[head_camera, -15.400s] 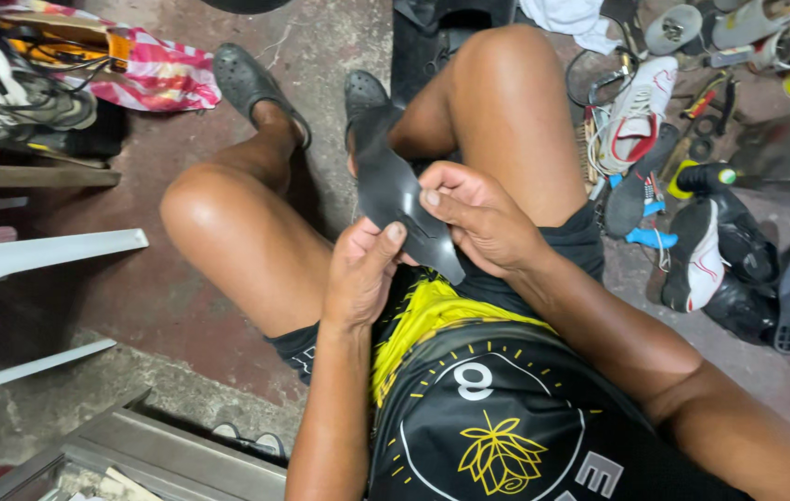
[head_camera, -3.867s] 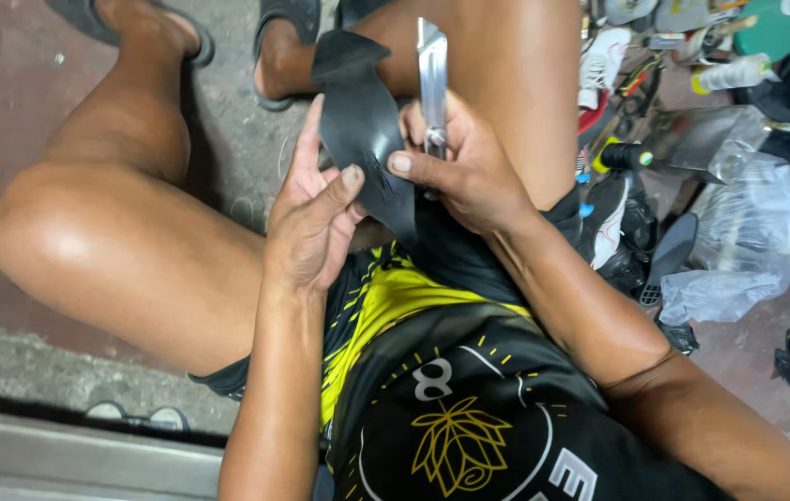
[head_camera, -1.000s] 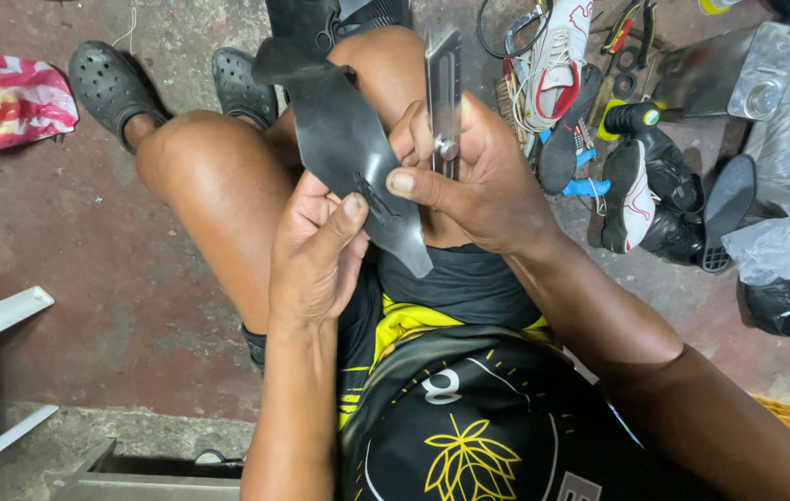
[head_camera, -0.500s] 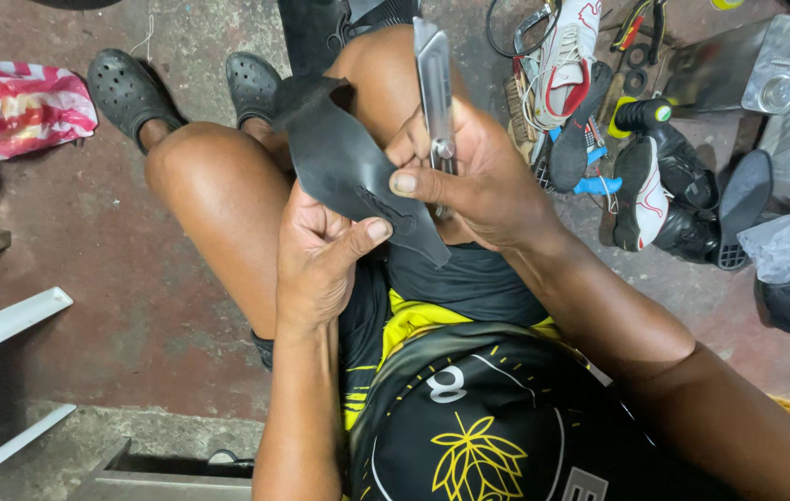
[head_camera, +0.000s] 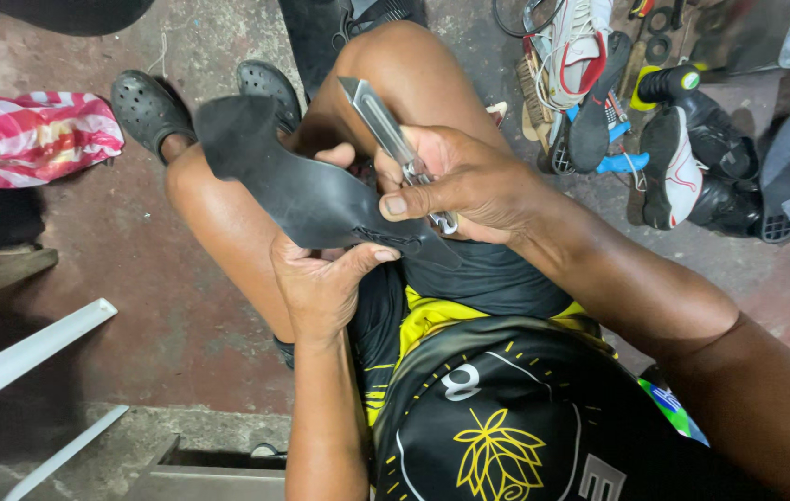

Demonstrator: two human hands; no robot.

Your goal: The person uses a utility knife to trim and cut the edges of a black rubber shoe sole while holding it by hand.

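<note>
A black rubber shoe sole (head_camera: 293,181) lies across my lap, over my bare knees. My left hand (head_camera: 325,283) holds it from below, thumb pressed on its near edge. My right hand (head_camera: 455,181) grips a metal utility knife (head_camera: 385,125) whose blade end points up and away, and its thumb presses on the sole's near end. I sit with both feet in dark clogs (head_camera: 149,107) on the concrete floor.
A heap of shoes and tools (head_camera: 655,121) lies on the floor at the right, including a white sneaker (head_camera: 576,42) and a brush. A pink striped bag (head_camera: 38,134) lies at left. A white plastic chair (head_camera: 14,371) stands at lower left.
The sole has swung from upright to lying flatter, its far end pointing left. The knife has tilted left with my right hand. The view has shifted slightly.
</note>
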